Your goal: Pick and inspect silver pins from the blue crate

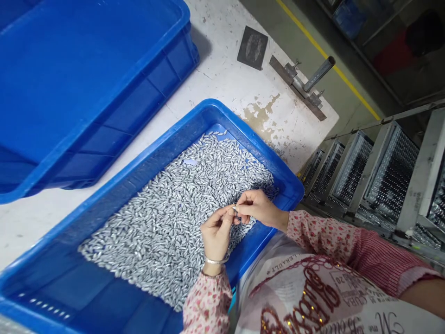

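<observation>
My left hand (216, 232), with a bracelet at the wrist, is closed in a pinch over the blue tray. Fingertip to fingertip with it, my right hand (256, 207) is closed as well. Between the two sets of fingertips shows a small silvery piece (235, 210), partly hidden by the fingers. Beneath both hands, many small silver pointed pieces (163, 218) are spread over the bottom of the blue tray (153, 144). A pale flat scrap (190, 162) lies among them.
A deep blue bin (149, 90) stands at upper left on the worn white table (222, 28). A dark square plate (252, 48) and a metal clamp fixture (302, 88) sit near the far edge. At right, a metal rack (410, 199) holds trays of shiny pieces.
</observation>
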The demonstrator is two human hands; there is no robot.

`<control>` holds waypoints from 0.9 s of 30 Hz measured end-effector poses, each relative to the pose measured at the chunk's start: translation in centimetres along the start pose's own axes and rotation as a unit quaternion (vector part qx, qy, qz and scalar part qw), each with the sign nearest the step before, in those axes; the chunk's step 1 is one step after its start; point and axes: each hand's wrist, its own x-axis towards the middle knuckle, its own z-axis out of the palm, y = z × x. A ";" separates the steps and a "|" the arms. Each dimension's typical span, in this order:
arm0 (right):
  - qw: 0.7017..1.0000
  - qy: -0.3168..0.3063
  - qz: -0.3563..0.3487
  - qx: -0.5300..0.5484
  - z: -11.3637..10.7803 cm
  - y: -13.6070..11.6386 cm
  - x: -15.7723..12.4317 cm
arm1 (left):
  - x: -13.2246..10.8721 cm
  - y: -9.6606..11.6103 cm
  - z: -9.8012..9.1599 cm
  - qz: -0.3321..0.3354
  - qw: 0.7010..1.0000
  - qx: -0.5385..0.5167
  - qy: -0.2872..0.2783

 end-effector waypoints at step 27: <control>1.000 0.016 -0.001 0.011 0.2 0.1 0.0 | 0.0 -0.2 0.7 -0.006 1.000 -0.004 0.027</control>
